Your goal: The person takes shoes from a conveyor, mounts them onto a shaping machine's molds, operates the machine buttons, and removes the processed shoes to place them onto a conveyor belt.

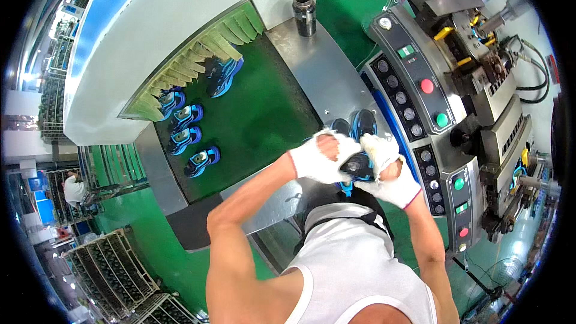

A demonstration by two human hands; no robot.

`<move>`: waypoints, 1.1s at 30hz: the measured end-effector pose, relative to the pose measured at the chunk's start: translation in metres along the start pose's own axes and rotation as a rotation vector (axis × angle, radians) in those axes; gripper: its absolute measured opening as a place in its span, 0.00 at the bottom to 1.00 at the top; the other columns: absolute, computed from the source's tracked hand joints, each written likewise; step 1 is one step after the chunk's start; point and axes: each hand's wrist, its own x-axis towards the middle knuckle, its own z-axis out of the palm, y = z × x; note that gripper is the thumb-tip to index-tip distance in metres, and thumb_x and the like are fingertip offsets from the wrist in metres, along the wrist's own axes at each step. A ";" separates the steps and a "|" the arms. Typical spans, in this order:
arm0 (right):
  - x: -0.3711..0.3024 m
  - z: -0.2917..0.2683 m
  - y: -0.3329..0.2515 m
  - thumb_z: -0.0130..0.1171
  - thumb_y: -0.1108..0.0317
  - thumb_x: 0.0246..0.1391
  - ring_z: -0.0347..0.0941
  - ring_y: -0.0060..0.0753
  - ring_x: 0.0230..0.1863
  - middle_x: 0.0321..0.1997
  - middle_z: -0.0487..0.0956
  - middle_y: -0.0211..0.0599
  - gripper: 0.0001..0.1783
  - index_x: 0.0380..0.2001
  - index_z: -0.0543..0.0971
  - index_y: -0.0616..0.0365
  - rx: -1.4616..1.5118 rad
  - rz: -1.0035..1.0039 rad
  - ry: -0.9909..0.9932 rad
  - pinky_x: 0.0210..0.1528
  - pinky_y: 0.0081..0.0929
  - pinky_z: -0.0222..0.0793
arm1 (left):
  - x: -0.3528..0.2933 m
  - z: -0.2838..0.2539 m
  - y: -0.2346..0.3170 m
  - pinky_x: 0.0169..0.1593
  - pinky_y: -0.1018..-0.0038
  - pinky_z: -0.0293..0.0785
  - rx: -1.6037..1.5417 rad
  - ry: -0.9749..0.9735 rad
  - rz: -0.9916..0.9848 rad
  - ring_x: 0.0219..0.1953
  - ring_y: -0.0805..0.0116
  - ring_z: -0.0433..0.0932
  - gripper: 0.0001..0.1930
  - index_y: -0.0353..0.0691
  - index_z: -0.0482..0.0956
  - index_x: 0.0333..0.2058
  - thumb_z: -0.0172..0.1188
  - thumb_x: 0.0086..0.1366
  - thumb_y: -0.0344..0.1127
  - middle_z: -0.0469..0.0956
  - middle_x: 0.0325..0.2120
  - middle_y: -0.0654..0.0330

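Both hands wear white gloves with parts of the skin bare. Between them is a dark shoe (358, 166) with blue trim, held close to my body over the metal ledge. My left hand (327, 155) grips it from the left, and my right hand (387, 171) closes around its right side. Fingers hide part of the shoe. Just beyond my hands, a second dark shoe (364, 122) with a blue edge stands on the ledge. Beside it another dark shoe (341, 126) is partly covered by my left glove.
A green conveyor belt (258, 126) carries several blue-and-black shoes (186, 138) out of a curtained opening. A dark bottle (305, 15) stands on the metal ledge (300, 63). To the right is a machine with gauges and a button panel (414, 78). Racks (114, 264) stand lower left.
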 end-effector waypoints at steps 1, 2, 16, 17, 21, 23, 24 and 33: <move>-0.001 -0.018 -0.003 0.76 0.55 0.46 0.71 0.60 0.64 0.61 0.76 0.53 0.46 0.65 0.68 0.64 0.192 0.111 -0.110 0.68 0.44 0.66 | 0.017 0.003 0.006 0.50 0.56 0.78 -0.013 -0.139 -0.019 0.46 0.47 0.82 0.35 0.37 0.78 0.52 0.75 0.49 0.51 0.82 0.42 0.48; -0.012 -0.021 0.008 0.76 0.55 0.46 0.73 0.59 0.62 0.60 0.77 0.53 0.46 0.64 0.68 0.64 0.205 0.088 -0.037 0.66 0.43 0.68 | 0.043 0.000 0.014 0.50 0.56 0.78 -0.004 -0.217 -0.024 0.45 0.47 0.81 0.35 0.37 0.77 0.52 0.75 0.49 0.51 0.82 0.41 0.48; -0.241 -0.086 0.125 0.73 0.75 0.47 0.81 0.24 0.34 0.40 0.86 0.34 0.26 0.52 0.82 0.61 1.818 0.719 0.641 0.35 0.22 0.77 | 0.266 0.024 0.078 0.62 0.63 0.73 0.076 0.420 -0.136 0.56 0.54 0.78 0.27 0.34 0.74 0.59 0.68 0.60 0.23 0.77 0.55 0.49; -0.247 -0.096 0.125 0.71 0.78 0.47 0.84 0.27 0.38 0.44 0.86 0.37 0.30 0.57 0.79 0.62 1.948 0.565 0.747 0.39 0.25 0.81 | 0.271 0.035 0.073 0.61 0.63 0.74 0.017 0.424 -0.187 0.56 0.52 0.78 0.27 0.33 0.74 0.58 0.70 0.60 0.25 0.78 0.55 0.48; -0.258 -0.097 0.149 0.67 0.82 0.46 0.83 0.39 0.53 0.59 0.81 0.45 0.43 0.68 0.68 0.60 2.028 0.133 0.889 0.53 0.36 0.83 | 0.305 0.059 0.065 0.64 0.65 0.73 0.003 0.290 -0.165 0.59 0.58 0.77 0.27 0.34 0.71 0.61 0.65 0.64 0.21 0.75 0.58 0.50; -0.254 -0.096 0.155 0.67 0.81 0.46 0.83 0.41 0.54 0.60 0.80 0.45 0.43 0.69 0.68 0.61 2.064 0.101 0.937 0.54 0.36 0.83 | 0.330 0.057 0.063 0.63 0.65 0.73 -0.006 0.277 -0.137 0.58 0.59 0.78 0.26 0.34 0.72 0.61 0.65 0.64 0.23 0.76 0.57 0.50; -0.254 -0.092 0.162 0.67 0.80 0.46 0.83 0.41 0.54 0.60 0.80 0.46 0.43 0.69 0.68 0.61 2.065 0.082 0.949 0.54 0.37 0.83 | 0.346 0.058 0.056 0.61 0.65 0.74 0.011 0.274 -0.102 0.56 0.59 0.79 0.25 0.34 0.73 0.61 0.64 0.65 0.24 0.77 0.56 0.51; -0.238 -0.100 0.166 0.67 0.74 0.50 0.81 0.43 0.57 0.61 0.79 0.50 0.42 0.70 0.65 0.64 2.088 0.025 1.060 0.58 0.39 0.80 | 0.499 0.084 -0.047 0.63 0.59 0.71 0.172 0.125 0.109 0.58 0.45 0.76 0.21 0.32 0.73 0.58 0.61 0.68 0.33 0.76 0.55 0.43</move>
